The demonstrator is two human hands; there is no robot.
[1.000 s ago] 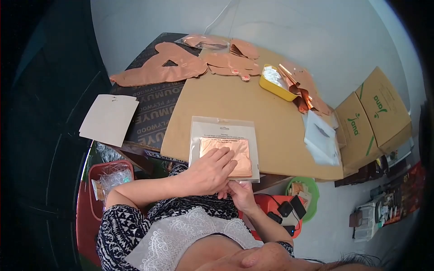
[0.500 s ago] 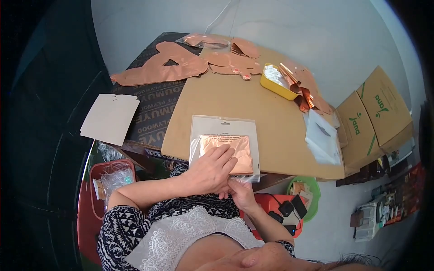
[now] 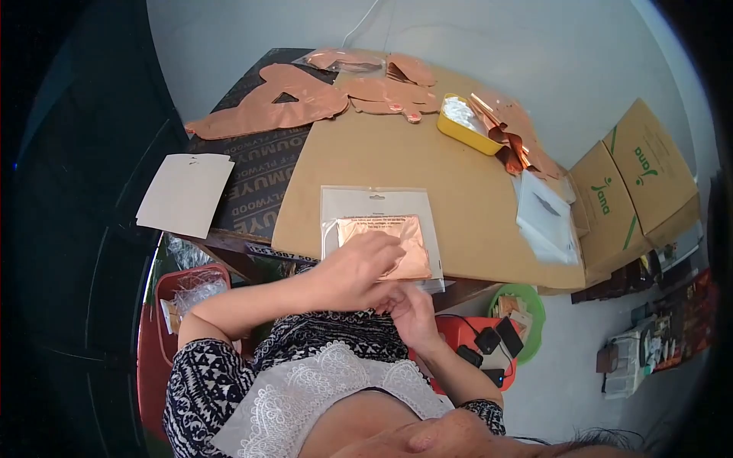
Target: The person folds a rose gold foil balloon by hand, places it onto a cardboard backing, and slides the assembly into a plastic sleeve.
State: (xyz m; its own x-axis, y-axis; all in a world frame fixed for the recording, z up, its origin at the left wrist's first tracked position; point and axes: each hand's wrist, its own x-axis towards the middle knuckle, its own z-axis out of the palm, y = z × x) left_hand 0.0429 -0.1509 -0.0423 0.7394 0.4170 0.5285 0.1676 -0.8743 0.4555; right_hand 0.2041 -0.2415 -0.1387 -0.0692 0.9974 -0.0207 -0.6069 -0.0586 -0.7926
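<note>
In front of me, at the table's near edge, lies a clear plastic bag (image 3: 418, 200) with printed text and a hang hole, over a whitish backing. A folded rose-gold foil sheet (image 3: 412, 258) sits inside it. My left hand (image 3: 355, 273) rests over the foil's lower left part, fingers loosely bent and partly apart. Below the bag's lower edge, my right hand (image 3: 414, 314) has thumb and fingers drawn together at the bag's bottom, close against the left hand. Exactly what its fingertips grip is partly hidden.
Rose-gold foil shapes (image 3: 282, 103) lie along the back. A yellow tub (image 3: 467, 137) holds white material. To the right are clear bags (image 3: 546, 221) and a cardboard box (image 3: 611, 191); to the left, white cards (image 3: 185, 195). Red (image 3: 164, 290) and green (image 3: 531, 320) bins stand below.
My left hand's fingers have bent and risen a little from flat on the foil. My right hand has shifted slightly, and the view has tilted a little.
</note>
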